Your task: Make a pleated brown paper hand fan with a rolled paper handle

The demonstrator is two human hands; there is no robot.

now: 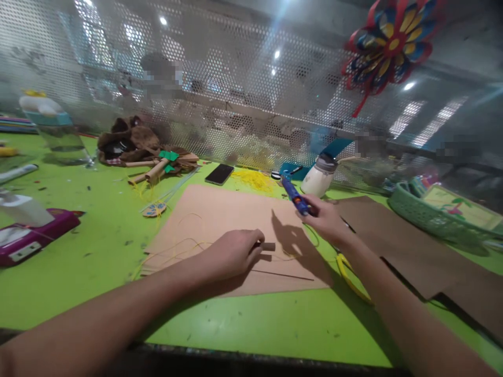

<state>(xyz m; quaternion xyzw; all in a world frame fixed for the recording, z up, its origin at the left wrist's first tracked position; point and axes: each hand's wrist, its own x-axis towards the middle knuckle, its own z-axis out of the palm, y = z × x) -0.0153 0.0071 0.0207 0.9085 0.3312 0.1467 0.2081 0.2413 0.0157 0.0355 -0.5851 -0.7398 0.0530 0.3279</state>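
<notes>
Now, above the brown sheet (236, 209), a short cardboard roll (269, 246) is pinched in the left hand's (236, 255) curled fingers (257, 236), arm slanting inward, the roll's long axis lying sideways, free end pointing right.

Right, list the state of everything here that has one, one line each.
Blue glue gun: in right hand, raised
Brown piece: pinched in left hand
Tan sheet: flat, beneath left hand
Phone: face up, screen dark
Jar: dark lid on
Green basket: holding items
Purple power strip: white adapter on top
Yellow strands: heaped loosely
</notes>
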